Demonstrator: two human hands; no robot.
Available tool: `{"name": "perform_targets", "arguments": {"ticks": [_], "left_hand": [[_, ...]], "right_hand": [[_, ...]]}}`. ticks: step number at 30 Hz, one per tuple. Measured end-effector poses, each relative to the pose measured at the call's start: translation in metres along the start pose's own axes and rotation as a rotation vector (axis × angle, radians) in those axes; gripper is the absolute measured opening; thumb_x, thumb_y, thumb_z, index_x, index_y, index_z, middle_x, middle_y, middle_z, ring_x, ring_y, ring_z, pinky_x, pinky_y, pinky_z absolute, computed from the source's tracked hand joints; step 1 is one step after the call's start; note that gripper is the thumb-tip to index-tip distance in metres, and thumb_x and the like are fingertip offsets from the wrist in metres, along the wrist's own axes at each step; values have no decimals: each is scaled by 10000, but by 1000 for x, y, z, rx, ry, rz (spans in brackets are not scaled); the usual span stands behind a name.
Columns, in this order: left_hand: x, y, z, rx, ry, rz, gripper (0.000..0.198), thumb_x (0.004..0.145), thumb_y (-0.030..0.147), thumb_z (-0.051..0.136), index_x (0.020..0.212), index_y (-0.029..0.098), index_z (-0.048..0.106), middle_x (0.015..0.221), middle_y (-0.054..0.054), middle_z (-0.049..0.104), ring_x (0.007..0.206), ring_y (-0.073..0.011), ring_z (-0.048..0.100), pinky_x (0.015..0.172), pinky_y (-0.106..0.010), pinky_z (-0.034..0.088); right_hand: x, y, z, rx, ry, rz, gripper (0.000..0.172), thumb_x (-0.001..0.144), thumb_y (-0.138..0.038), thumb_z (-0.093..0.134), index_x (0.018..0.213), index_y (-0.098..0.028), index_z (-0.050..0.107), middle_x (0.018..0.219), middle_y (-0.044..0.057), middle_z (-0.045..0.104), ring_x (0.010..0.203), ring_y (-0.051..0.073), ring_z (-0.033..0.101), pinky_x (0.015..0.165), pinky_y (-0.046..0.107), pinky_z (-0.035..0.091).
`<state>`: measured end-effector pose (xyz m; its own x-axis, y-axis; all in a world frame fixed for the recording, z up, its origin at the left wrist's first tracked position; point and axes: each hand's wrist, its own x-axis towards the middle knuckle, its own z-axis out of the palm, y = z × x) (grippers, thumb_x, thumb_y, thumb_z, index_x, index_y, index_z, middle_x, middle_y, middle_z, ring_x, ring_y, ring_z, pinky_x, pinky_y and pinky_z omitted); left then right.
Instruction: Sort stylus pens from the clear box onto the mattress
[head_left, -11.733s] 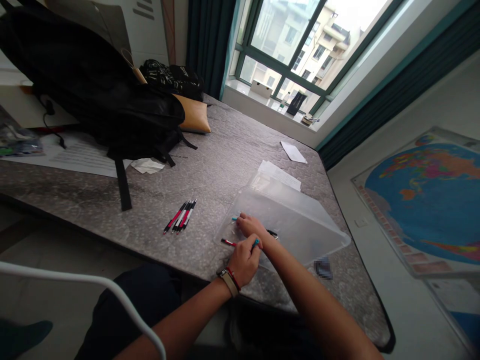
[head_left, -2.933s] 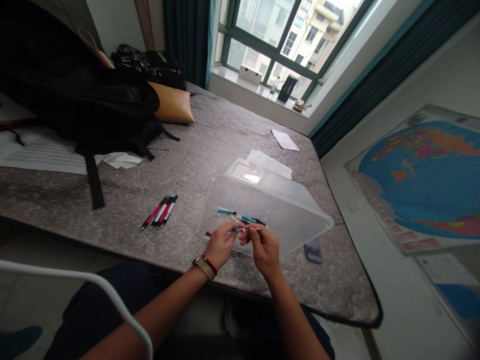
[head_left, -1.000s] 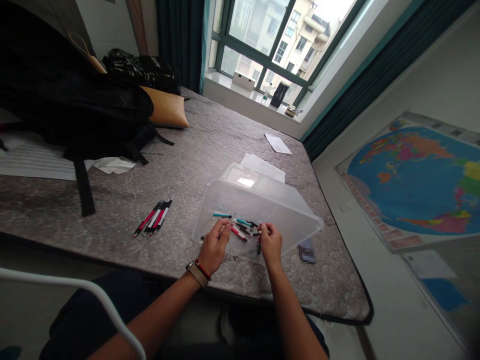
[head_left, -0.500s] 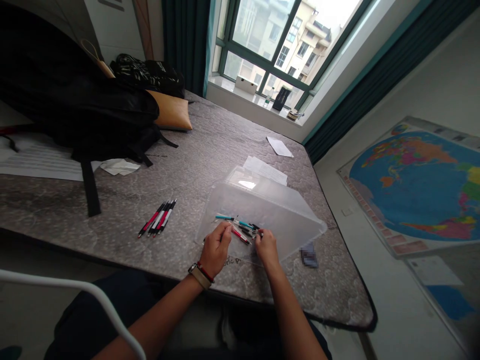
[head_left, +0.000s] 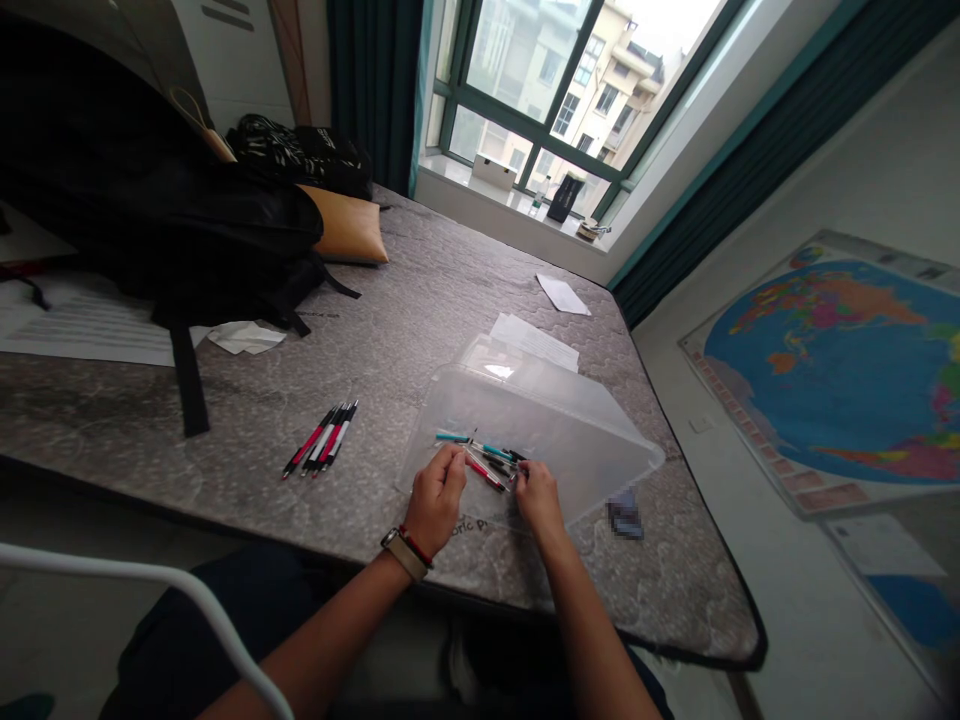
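My left hand (head_left: 437, 497), with a watch and a red band at its wrist, is closed, thumb pressed on the curled fingers. What it pinches, if anything, is too small to make out. My right hand (head_left: 539, 498) is also closed, its fingertips near a loose pile of pen parts; whatever it grips is hidden. A red pen piece (head_left: 486, 472) and a blue pen piece (head_left: 498, 452) lie between the hands, among several dark and clear ones. The pile rests inside a translucent plastic box (head_left: 577, 440) that is tipped on its side, opening toward me.
Several red, white and black pens (head_left: 322, 440) lie in a row at left. A black backpack (head_left: 172, 210) and tan pouch (head_left: 349, 225) stand behind them. Papers (head_left: 536, 340) lie beyond the box. A blurred dark object (head_left: 625, 515) sits right of it.
The view has shifted slightly, so everything appears a little to the right. Both hands stay in nearly the same place at the pen parts, still closed.
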<state>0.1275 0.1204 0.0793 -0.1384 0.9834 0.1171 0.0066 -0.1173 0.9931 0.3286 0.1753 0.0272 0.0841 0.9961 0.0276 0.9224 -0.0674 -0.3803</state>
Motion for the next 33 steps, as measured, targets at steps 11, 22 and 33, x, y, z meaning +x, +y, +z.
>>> {"name": "perform_targets", "arguments": {"ticks": [11,22,33], "left_hand": [[1,5,0,-136,29,-61,327,939,483,415,914,195,570,562,63,385,504,-96,375,510,-204,336],[7,4,-5,-585,-85,-206,500,944,595,271,908,177,543,518,67,397,401,-66,263,397,-188,246],[5,9,-6,-357,72,-169,535,927,627,301,823,169,558,488,58,394,428,-83,354,425,-201,291]], "right_hand": [[-1,0,2,50,29,-11,287,861,-151,471,1063,-141,675,1064,123,679,1012,220,616,909,275,433],[0,-2,-4,172,213,-45,334,848,-89,397,1035,-105,673,1011,125,674,960,204,610,905,277,426],[5,1,6,-33,37,7,307,881,-105,433,1017,-131,707,982,129,672,918,204,624,846,235,431]]}}
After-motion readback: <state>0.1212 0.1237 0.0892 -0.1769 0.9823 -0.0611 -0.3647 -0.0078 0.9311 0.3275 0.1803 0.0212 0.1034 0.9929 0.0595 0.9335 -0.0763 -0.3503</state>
